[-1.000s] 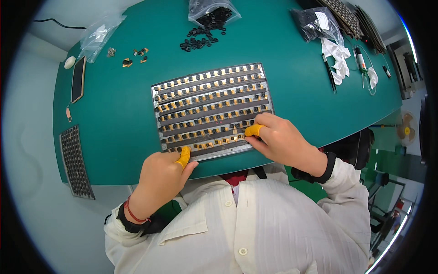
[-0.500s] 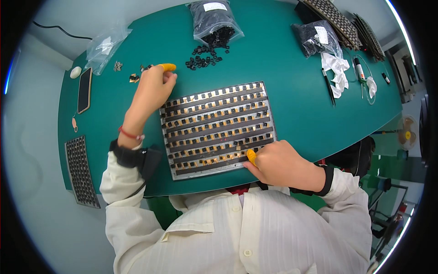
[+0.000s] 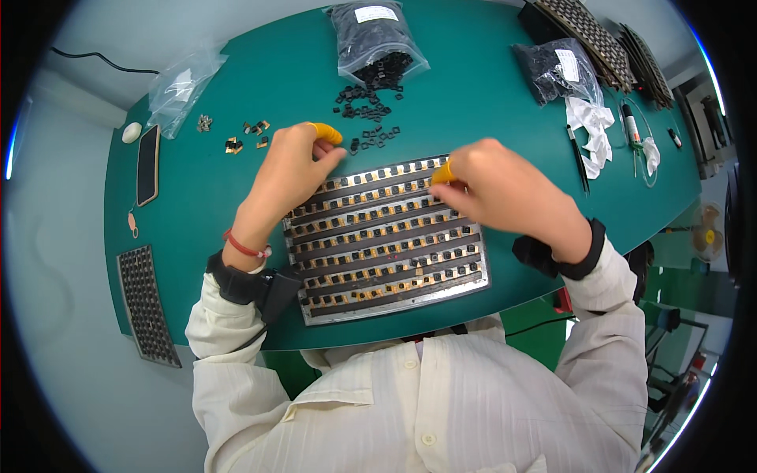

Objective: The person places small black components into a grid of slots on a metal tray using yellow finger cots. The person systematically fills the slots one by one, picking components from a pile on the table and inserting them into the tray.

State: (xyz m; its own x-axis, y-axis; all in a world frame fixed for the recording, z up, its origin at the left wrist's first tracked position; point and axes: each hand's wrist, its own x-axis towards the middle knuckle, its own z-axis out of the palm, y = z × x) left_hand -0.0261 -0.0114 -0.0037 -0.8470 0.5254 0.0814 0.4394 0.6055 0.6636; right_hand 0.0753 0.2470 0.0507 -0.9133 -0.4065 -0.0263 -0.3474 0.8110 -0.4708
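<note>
A metal tray lies at a slant in front of me, with dark strips between rows of small black square parts and gold-coloured pieces. Above its far left corner is my left hand, thumb and yellow-covered forefinger drawn together beside loose black square parts. Over the tray's far right part, my right hand also has its thumb and yellow-covered forefinger pinched together. Whatever either pinch holds is too small or hidden to make out. Small gold-and-black pieces lie left of my left hand.
An open plastic bag spills black parts at the far middle. Farther right are another bag, crumpled tissue, tweezers and stacked trays. A phone and another tray lie at the left.
My left hand has moved right, from the gold-and-black pieces to the loose black parts. My right hand has gone from the tray's near right corner to its far right part.
</note>
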